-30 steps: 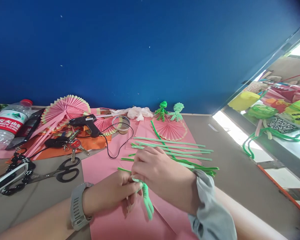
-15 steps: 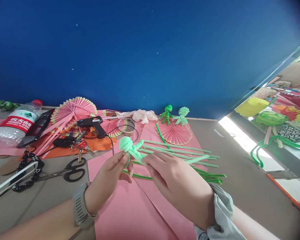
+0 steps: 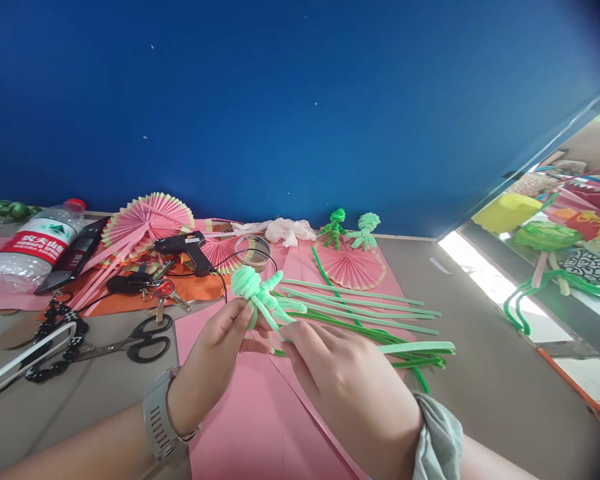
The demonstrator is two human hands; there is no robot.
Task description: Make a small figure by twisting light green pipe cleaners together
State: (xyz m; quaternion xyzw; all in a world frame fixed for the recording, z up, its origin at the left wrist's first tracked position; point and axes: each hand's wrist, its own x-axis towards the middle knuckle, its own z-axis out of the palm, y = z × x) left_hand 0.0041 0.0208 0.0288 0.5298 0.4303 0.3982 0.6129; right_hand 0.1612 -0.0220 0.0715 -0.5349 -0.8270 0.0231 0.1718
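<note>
A pale green pipe-cleaner figure with a wound round head is pinched between the thumb and fingers of my left hand. From it a loose pale green pipe cleaner runs into my right hand, whose thumb and fingertips close on it. That strand's free end seems to stick out beyond the right hand. Under and behind my hands lie several straight pipe cleaners, light and dark green, on pink paper. Parts of my fingers are hidden behind the figure.
Two finished-looking pipe-cleaner figures, one dark green and one pale, stand by a pink pleated fan near the blue panel. Leftward lie a glue gun, keys, scissors and a water bottle.
The figure has shifted slightly left and turned in my left hand. My right hand has moved a little down, and the strand's free end now points flatter and farther right.
</note>
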